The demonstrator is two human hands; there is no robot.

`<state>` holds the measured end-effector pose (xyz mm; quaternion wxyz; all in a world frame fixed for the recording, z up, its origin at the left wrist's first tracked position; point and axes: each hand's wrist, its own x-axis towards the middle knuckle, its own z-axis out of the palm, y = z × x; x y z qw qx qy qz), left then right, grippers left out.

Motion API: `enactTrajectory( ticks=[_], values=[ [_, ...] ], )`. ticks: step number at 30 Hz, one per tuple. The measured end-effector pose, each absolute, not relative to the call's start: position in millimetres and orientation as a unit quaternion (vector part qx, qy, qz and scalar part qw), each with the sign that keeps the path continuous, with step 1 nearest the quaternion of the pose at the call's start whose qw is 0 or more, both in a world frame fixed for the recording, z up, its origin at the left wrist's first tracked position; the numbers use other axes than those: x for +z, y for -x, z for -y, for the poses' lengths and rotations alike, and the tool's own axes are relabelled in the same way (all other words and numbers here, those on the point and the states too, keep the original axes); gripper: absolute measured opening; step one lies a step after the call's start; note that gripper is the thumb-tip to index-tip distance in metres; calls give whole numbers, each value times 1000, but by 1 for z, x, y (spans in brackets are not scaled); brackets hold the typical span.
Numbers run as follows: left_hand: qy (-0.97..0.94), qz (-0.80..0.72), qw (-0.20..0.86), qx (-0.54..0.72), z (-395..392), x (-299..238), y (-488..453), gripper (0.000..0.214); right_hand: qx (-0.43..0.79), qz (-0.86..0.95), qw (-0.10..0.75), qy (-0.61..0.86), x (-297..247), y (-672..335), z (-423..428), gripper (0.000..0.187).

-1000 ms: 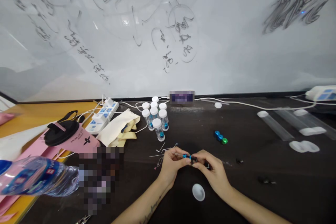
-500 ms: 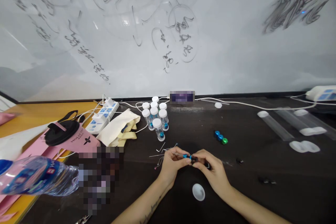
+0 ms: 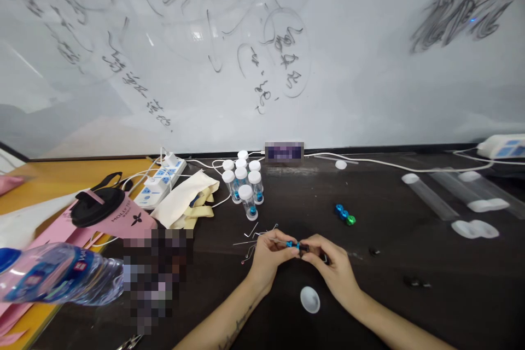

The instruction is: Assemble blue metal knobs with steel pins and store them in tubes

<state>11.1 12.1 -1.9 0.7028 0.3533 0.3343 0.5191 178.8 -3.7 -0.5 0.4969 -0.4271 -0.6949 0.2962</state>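
My left hand (image 3: 267, 258) is closed, with thumb and fingertips pinching a small shiny blue part (image 3: 292, 244). Facing it, my right hand (image 3: 333, 262) grips a small black part (image 3: 303, 249) that meets the blue one end to end. The fingers cover much of both, so their exact kind cannot be told. Beside my left fingers lie several thin bent metal wires or keys (image 3: 251, 240). A white oval cap (image 3: 310, 299) rests on the dark table below my hands. Two blue pieces and a green piece (image 3: 344, 215) sit in a row beyond my right hand.
Several clear tubes with white caps (image 3: 246, 194) stand behind my hands, blue parts inside. At right lie empty clear tubes (image 3: 435, 197), white caps (image 3: 476, 228) and small black parts (image 3: 416, 282). Leftward are a power strip (image 3: 162, 183), cloth pouch (image 3: 184, 197), pink cup (image 3: 127, 216) and water bottle (image 3: 74, 276).
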Motion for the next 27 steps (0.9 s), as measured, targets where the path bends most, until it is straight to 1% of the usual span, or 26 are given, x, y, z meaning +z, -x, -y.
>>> enactTrajectory(
  ticks=[5, 14, 24, 27],
  values=[
    [-348, -346, 698, 522, -14, 0, -10, 23, 297, 699, 498, 420, 0, -177, 4, 9],
    [-356, -338, 700, 518, -13, -1, -11, 21, 304, 695, 484, 436, -2, -179, 4, 6],
    [-360, -337, 703, 512, -11, 0, -12, 20, 299, 689, 480, 455, 3, -179, 4, 15],
    [-361, -343, 699, 514, -12, -1, -11, 21, 300, 689, 477, 455, 2, -179, 4, 13]
  ],
)
